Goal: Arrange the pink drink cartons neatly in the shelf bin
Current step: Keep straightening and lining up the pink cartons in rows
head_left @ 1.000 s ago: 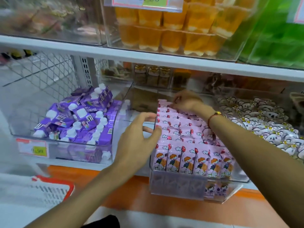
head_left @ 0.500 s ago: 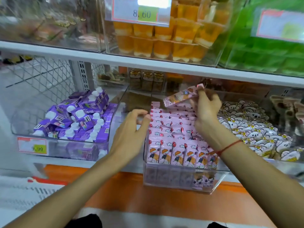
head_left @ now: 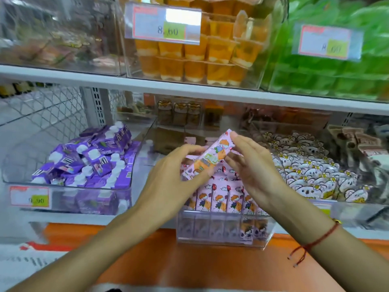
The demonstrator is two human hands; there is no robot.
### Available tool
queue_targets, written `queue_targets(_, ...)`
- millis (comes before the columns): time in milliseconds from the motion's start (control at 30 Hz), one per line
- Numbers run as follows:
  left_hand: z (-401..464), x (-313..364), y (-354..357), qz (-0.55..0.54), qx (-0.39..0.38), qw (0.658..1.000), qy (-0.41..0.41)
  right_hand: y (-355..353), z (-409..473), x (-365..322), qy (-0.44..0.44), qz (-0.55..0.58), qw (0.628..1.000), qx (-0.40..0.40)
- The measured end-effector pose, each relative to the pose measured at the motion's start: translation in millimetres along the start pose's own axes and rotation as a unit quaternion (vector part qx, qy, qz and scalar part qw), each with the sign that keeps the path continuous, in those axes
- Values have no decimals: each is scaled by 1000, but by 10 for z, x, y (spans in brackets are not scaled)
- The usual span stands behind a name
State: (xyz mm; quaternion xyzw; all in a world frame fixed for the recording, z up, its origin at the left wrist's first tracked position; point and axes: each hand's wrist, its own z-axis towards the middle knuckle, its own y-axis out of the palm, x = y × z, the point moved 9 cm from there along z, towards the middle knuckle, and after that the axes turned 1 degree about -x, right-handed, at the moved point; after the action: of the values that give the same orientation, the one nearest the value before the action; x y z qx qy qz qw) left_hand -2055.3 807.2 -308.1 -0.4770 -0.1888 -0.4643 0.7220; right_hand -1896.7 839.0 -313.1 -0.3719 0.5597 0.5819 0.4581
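Cartons (head_left: 219,199) mostly stand upright in rows in the clear bin (head_left: 223,239), the near rows looking tidy. One carton (head_left: 207,158) is out, held tilted above the bin between both hands: left hand (head_left: 168,175) pinches its lower end, right hand (head_left: 252,165) touches its upper end with straight fingers. Left to do, I judge: slot it in and straighten the far rows.

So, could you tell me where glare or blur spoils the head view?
Head view: glare whitens the top of the orange price tag; the green bin's tag is smeared by blur; the held pink carton and both hands stay fairly sharp; shelf edges bow from wide-angle distortion.
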Motion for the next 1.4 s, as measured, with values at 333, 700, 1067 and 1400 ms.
queue_targets(333, 50, 16, -14, -45, 48, 998, 14, 73, 4, 88, 44, 65, 994, -77)
queue_targets(700, 31, 119, -17, 31, 67, 996, 41, 122, -46, 109, -29, -64, 994, -86)
queue_targets(1067, 34, 75, 11, -88, 46, 995, 25, 190, -72, 31, -12, -51, 985, -163)
queue_targets(1400, -23, 199, -180, 11, 112, 989, 97, 302, -289, -203, -203, -168, 956, -132)
